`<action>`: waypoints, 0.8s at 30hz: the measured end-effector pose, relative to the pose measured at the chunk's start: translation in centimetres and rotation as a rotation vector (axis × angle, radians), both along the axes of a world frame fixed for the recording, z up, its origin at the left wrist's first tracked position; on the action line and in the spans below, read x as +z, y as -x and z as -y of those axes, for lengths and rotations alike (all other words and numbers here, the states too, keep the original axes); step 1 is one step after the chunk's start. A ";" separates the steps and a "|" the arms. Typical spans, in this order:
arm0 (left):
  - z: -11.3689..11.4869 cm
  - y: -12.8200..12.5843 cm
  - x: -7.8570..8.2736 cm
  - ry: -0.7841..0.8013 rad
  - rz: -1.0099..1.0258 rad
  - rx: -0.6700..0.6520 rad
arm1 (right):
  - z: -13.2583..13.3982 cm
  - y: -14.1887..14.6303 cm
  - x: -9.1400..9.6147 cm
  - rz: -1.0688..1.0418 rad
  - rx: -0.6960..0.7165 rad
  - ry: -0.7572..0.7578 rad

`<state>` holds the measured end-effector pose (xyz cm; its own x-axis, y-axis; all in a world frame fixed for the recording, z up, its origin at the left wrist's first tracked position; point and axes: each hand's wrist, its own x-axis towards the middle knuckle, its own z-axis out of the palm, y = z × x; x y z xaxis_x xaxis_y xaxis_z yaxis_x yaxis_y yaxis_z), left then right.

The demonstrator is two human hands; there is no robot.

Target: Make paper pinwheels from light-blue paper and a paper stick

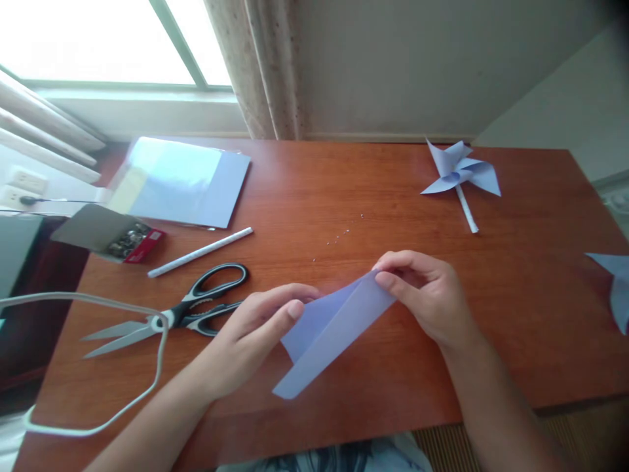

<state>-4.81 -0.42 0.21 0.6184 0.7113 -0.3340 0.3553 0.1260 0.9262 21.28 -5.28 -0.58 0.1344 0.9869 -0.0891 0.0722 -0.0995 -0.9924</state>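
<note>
A folded sheet of light blue paper (339,324) is held up over the near part of the table, one flap standing partly open along a slanting fold. At its upper right corner, my right hand (427,292) pinches the paper between thumb and fingers. My left hand (260,331) is on the paper's left edge, thumb in front and fingers partly hidden behind. Open scissors (167,320) with black and grey handles lie just left of my left hand. Beyond them is a white rolled paper stick (200,252). A finished paper pinwheel (457,174) lies at the back right.
A white cable (160,354) loops across the scissors. An open box of metal pins (125,239) and a pack of blue paper (181,183) stand at the left. Tiny bits (346,231) dot the table's middle. Another blue paper piece (620,288) shows at the right edge.
</note>
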 end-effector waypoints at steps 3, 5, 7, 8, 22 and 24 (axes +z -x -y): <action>0.0 -0.5 0.1 0.093 0.032 -0.126 | 0.0 0.3 -0.1 -0.022 0.040 -0.046; 0.1 -0.7 0.0 0.100 0.033 -0.167 | 0.0 0.4 0.0 -0.026 0.087 -0.081; 0.2 -0.9 -0.2 0.079 0.021 -0.155 | 0.1 0.4 0.3 0.001 0.076 -0.140; 0.3 -0.9 -0.4 0.070 0.017 -0.131 | 0.2 0.3 0.5 0.030 0.036 -0.187; 0.2 -1.0 0.0 0.431 0.289 0.297 | 7.1 -2.0 3.3 1.015 0.378 -0.617; 0.1 -1.0 -0.1 0.429 0.295 0.311 | 7.3 -1.7 3.3 1.001 0.437 -0.610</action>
